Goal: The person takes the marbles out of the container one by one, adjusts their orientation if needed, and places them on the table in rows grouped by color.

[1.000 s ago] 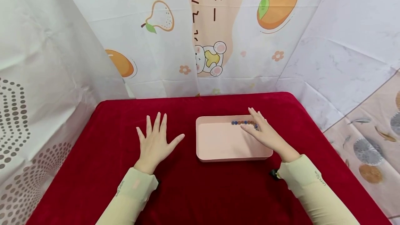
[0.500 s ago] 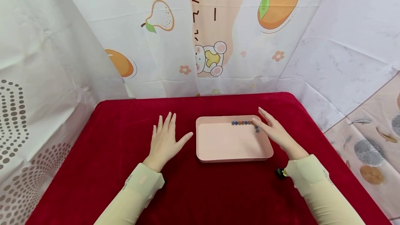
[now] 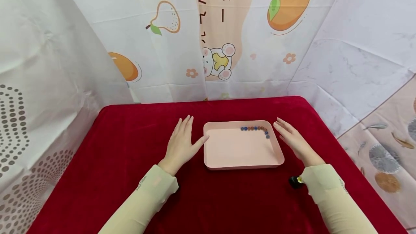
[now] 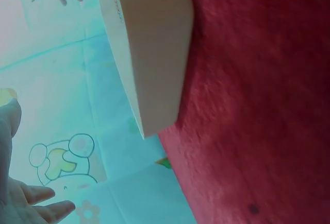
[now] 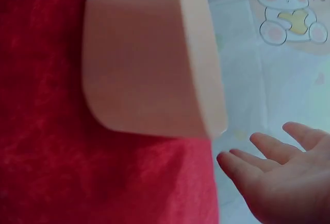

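Observation:
A shallow pink tray [image 3: 237, 151] lies on the red cloth, with several small blue and brown round beads [image 3: 255, 128] in a bent row along its far right corner. My left hand [image 3: 182, 145] is just left of the tray, fingers extended and the thumb tip overlapping the tray's left rim in the head view. My right hand [image 3: 297, 143] is beside the tray's right end, fingers stretched forward, holding nothing. In the left wrist view the tray's outer wall [image 4: 160, 54] stands beside the left fingers [image 4: 44, 203]. The right wrist view has the right fingers [image 5: 273, 152] apart from the tray.
Red velvet cloth [image 3: 136, 136] covers the table. A white printed curtain [image 3: 182, 53] with fruit and a cartoon bear hangs right behind the back edge, and more patterned sheets [image 3: 364, 53] hang at the sides.
My left hand has moved right toward the tray's left side, its fingers closer together. My right hand has moved right from over the beads to outside the tray's right end. Tray and beads stay put.

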A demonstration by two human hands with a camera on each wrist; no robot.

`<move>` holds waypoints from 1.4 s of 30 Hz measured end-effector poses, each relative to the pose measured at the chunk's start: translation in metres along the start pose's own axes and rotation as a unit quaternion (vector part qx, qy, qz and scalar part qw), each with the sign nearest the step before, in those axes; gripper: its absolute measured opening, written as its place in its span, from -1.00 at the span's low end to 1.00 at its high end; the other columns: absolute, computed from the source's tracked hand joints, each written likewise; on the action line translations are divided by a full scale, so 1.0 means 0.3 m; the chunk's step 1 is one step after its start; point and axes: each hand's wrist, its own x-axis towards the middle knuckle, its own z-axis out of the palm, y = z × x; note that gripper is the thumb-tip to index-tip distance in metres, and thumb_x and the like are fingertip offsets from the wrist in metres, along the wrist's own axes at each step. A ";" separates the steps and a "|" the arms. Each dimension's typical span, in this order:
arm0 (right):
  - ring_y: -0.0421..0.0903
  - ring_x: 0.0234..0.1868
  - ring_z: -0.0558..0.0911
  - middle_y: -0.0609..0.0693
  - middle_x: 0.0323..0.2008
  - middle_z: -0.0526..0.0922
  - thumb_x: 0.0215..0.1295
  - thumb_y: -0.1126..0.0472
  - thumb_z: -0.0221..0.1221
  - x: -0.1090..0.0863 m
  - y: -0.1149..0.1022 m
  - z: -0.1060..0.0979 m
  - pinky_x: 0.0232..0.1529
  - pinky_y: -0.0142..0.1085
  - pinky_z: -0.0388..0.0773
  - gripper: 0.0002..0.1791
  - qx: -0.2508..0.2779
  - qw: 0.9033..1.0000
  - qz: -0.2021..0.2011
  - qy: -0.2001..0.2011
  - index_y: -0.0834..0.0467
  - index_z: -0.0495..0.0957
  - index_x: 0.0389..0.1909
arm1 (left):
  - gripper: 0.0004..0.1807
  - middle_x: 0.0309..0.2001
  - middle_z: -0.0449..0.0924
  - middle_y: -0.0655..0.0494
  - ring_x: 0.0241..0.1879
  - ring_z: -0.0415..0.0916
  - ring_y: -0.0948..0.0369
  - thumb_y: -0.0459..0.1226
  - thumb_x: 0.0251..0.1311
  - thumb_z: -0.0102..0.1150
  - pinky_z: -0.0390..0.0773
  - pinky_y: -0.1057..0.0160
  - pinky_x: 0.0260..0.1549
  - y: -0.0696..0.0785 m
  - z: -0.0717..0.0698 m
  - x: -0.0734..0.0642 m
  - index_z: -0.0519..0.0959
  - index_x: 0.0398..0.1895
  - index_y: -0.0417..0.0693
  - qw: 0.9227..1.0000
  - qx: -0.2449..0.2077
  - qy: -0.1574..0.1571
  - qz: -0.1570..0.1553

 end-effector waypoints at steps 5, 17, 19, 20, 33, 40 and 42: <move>0.27 0.56 -0.07 0.22 0.59 -0.21 0.54 -0.19 -0.12 0.008 0.044 -0.010 0.51 0.13 0.04 -0.11 0.045 0.999 0.015 -0.016 0.19 -0.30 0.59 | -0.02 0.54 0.09 -0.03 0.55 -0.04 -0.11 0.29 0.28 0.04 0.22 -0.17 0.41 0.023 0.006 0.017 0.07 0.55 -0.13 1.000 -0.026 -0.012 0.007; -0.41 0.18 0.42 0.28 0.56 -0.10 0.54 -0.15 -0.08 0.029 0.134 -0.005 0.02 -0.63 0.47 -0.14 0.105 0.994 0.033 -0.023 0.20 -0.23 0.58 | -0.08 0.50 0.16 -0.06 0.49 0.10 -0.06 0.20 0.29 0.12 0.24 -0.12 0.42 0.081 0.048 0.056 0.09 0.55 -0.07 0.991 -0.122 -0.053 -0.007; -0.50 0.12 0.41 0.30 0.56 -0.12 0.54 -0.09 -0.05 0.031 0.150 -0.002 0.04 -0.63 0.47 -0.15 0.112 0.993 0.021 -0.027 0.21 -0.23 0.58 | -0.09 0.49 0.17 -0.07 0.48 0.11 -0.07 0.19 0.29 0.12 0.24 -0.12 0.42 0.089 0.057 0.065 0.09 0.55 -0.06 0.990 -0.130 -0.058 -0.007; -0.51 0.11 0.40 0.31 0.56 -0.14 0.55 -0.04 -0.03 0.031 0.160 -0.002 0.05 -0.63 0.47 -0.16 0.115 0.993 0.016 -0.029 0.21 -0.23 0.58 | -0.09 0.50 0.17 -0.06 0.49 0.11 -0.06 0.19 0.29 0.12 0.23 -0.11 0.42 0.094 0.060 0.068 0.09 0.56 -0.05 0.989 -0.133 -0.062 -0.010; 0.30 0.55 -0.25 0.28 0.57 -0.28 0.42 0.29 0.12 0.033 0.232 -0.025 0.10 -0.64 0.39 -0.10 0.080 0.989 -0.042 -0.116 0.13 -0.23 0.60 | -0.06 0.47 0.22 0.01 0.45 0.20 0.01 0.27 0.26 0.09 0.31 -0.09 0.38 0.142 0.080 0.117 0.06 0.57 0.07 0.982 -0.158 -0.107 -0.011; -0.06 0.53 -0.08 0.21 0.59 -0.38 0.32 0.34 0.18 0.027 0.234 -0.030 0.16 -0.66 0.32 0.04 0.059 0.984 -0.068 -0.152 0.10 -0.34 0.60 | -0.05 0.42 0.30 -0.01 0.40 0.29 0.00 0.30 0.25 0.07 0.36 -0.10 0.34 0.167 0.097 0.151 0.05 0.57 0.05 0.978 -0.163 -0.129 -0.005; -0.22 0.48 -0.03 0.19 0.59 -0.39 0.29 0.35 0.19 0.028 0.235 -0.031 0.18 -0.65 0.31 0.08 0.058 0.983 -0.072 -0.159 0.07 -0.36 0.60 | -0.04 0.42 0.30 -0.01 0.39 0.30 0.00 0.30 0.25 0.06 0.36 -0.10 0.34 0.173 0.104 0.161 0.05 0.57 0.06 0.977 -0.165 -0.135 -0.005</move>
